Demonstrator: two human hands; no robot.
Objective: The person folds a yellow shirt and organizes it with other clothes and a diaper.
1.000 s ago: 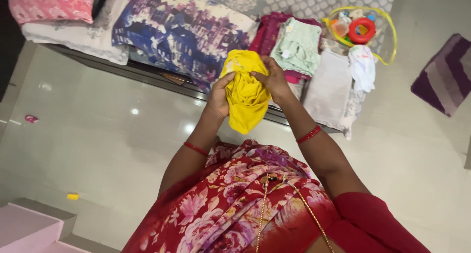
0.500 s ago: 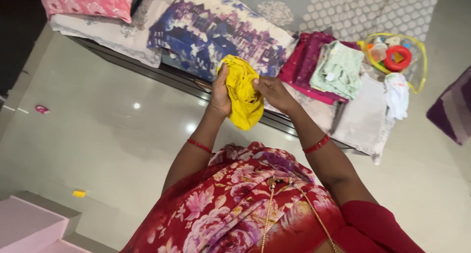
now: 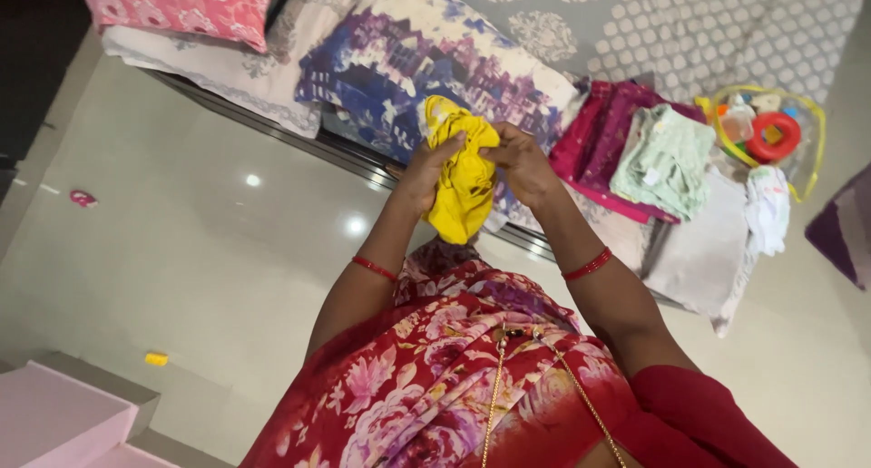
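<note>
Both hands, left [image 3: 425, 171] and right [image 3: 523, 164], were clenched on the bunched yellow garment [image 3: 461, 180], held above the bed's edge [image 3: 272, 128]; its loose lower end, seemingly ungripped, could slip free and drop to the floor [image 3: 181, 250].

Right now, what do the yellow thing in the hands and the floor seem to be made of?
Yellow garment: soft matte fabric, probably cotton knit; it bunches and creases between the left hand and right hand. Floor: polished tile or stone, likely; glossy, with bright light reflections.
</note>
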